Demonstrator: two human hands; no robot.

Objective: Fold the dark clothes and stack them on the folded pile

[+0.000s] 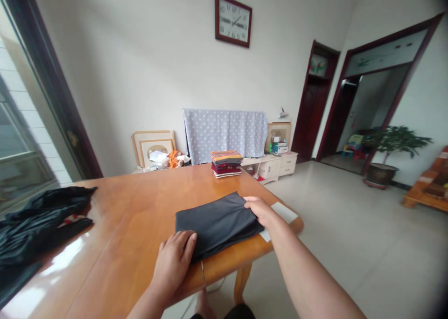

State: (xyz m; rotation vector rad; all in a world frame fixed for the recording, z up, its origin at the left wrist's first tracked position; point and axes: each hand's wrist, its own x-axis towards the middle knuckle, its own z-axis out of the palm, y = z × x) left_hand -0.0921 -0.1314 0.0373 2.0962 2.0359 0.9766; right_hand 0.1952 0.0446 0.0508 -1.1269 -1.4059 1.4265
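A folded dark grey garment (217, 223), smooth and roughly rectangular, lies flat near the front edge of the wooden table (140, 207). At its left end is my left hand (175, 258), with the thumb and fingers closed on the near corner. My right hand (259, 209) pinches the far right end, where the cloth looks slightly gathered. Beneath that end, white sheets (284, 211) stick out at the table corner. Farther back stands a neat stack of folded clothes (227, 164), striped orange on top and dark red below.
Loose black clothes (42, 221) are heaped at the table's left. Behind the table are a polka-dot cloth (226, 132), picture frames (154, 146) and a low white cabinet (287, 164). A potted plant (383, 172) stands on the floor at right. A cord (203, 274) hangs by the front edge.
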